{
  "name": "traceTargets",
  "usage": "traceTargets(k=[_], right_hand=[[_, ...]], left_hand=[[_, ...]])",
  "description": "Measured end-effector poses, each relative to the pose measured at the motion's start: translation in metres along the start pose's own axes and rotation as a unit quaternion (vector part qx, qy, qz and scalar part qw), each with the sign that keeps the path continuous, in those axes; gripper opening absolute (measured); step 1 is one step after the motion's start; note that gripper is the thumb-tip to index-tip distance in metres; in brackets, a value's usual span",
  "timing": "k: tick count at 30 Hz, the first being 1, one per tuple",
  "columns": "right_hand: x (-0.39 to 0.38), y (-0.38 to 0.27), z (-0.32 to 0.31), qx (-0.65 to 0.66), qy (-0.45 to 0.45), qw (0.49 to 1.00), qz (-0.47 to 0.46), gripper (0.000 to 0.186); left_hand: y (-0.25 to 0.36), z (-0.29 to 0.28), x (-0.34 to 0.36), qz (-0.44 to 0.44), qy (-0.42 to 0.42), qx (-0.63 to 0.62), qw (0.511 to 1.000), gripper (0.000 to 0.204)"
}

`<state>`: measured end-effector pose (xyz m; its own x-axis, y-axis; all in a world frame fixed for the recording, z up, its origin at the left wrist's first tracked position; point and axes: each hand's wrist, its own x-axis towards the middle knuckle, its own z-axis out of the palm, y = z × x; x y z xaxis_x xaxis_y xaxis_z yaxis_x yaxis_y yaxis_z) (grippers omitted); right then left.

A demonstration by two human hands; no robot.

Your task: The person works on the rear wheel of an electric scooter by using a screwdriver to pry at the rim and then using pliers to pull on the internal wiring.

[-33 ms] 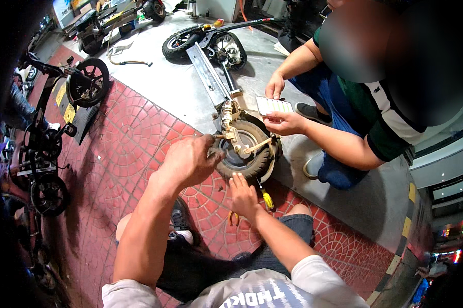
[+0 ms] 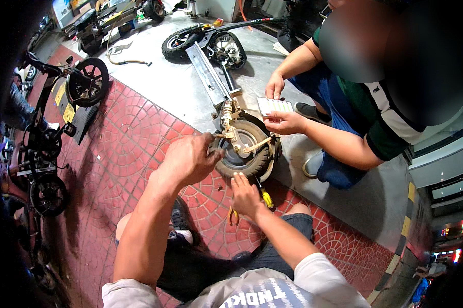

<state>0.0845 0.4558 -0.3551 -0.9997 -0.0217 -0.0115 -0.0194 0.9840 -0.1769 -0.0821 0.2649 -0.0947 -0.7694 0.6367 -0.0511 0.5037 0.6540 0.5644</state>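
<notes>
An electric scooter lies on its side, its dirty wheel [image 2: 261, 163] in front of me. My left hand [image 2: 189, 156] is closed beside the hub, fingers curled at the end of a tan bracket [image 2: 232, 135]; what they grip, if anything, is hidden. Against the tyre's near edge rests my right hand [image 2: 246, 195], fingers stretched out and holding nothing. Close to that hand, a yellow-handled tool [image 2: 267, 198] lies by the tyre. Orange-handled pliers [image 2: 233, 216] are on the red tiles. A coil spring [image 2: 225, 113] shows above the hub.
At the right another person [image 2: 344, 97] crouches, holding a pale flat device [image 2: 276, 106] above the wheel. The scooter's deck [image 2: 207, 73] runs back to its other wheel [image 2: 179, 45]. Several parked two-wheelers, one with a black wheel [image 2: 88, 82], line the left. A hose [image 2: 122, 62] lies behind.
</notes>
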Motion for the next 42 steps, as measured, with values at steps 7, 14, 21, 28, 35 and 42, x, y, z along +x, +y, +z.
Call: traceTargets(k=[7, 14, 21, 28, 35, 42], right_hand=[[0.044, 0.035, -0.071, -0.147, -0.205, 0.965, 0.076, 0.046], [0.042, -0.014, -0.04, -0.063, -0.013, 0.996, -0.055, 0.058], [0.013, -0.011, 0.02, -0.017, 0.111, 0.992, -0.051, 0.059], [0.019, 0.012, -0.005, -0.002, 0.013, 1.0, -0.006, 0.055], [0.024, 0.028, -0.032, 0.048, 0.015, 0.997, 0.06, 0.04], [0.018, 0.014, -0.028, 0.004, 0.106, 0.994, 0.028, 0.041]], left_hand=[[0.003, -0.013, 0.0, -0.03, -0.004, 0.008, 0.999, 0.043], [0.011, -0.018, 0.006, -0.032, 0.011, -0.029, 0.999, 0.045], [0.018, -0.012, 0.017, -0.032, 0.011, -0.028, 0.999, 0.046], [0.026, -0.008, 0.02, -0.024, -0.002, -0.004, 1.0, 0.045], [0.022, -0.014, 0.018, -0.015, 0.008, -0.008, 1.0, 0.045], [0.021, -0.023, 0.007, -0.017, 0.009, -0.009, 1.0, 0.043]])
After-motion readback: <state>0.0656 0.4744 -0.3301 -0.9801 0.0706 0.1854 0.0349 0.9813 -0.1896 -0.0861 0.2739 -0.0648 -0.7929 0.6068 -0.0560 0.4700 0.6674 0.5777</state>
